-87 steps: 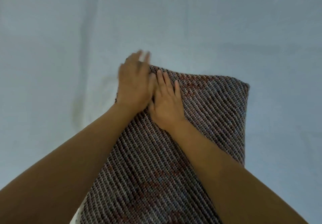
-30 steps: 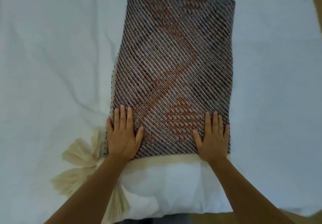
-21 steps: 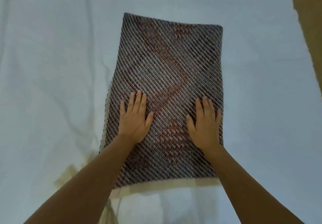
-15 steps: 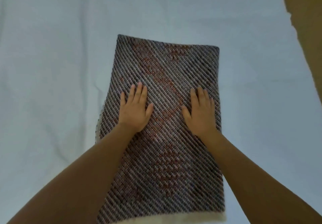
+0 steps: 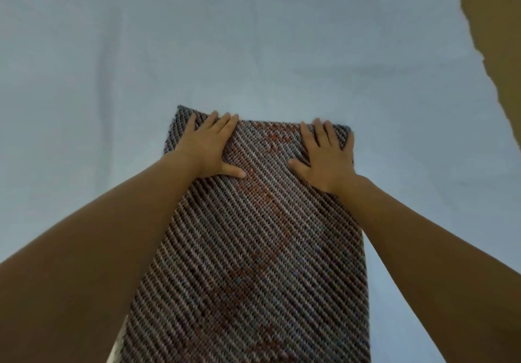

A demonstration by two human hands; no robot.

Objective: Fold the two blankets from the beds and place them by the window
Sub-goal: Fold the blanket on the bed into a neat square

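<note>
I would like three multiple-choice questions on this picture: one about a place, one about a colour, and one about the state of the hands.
1. Where on the woven blanket do the left hand and the right hand lie?
A) near its far edge
B) at its near edge
C) off it, on the sheet

2. What colour is the bed sheet under the blanket?
A) dark green
B) pale, whitish
C) black

3. In what state are the two hands?
A) flat, with straight fingers, pressing on the blanket
B) curled into fists
C) pinching a lifted corner

Answers:
1 A, since the fingertips of both hands reach the blanket's far edge.
2 B, since the cloth all around the blanket is pale.
3 A, since both palms lie flat and spread on the weave.
</note>
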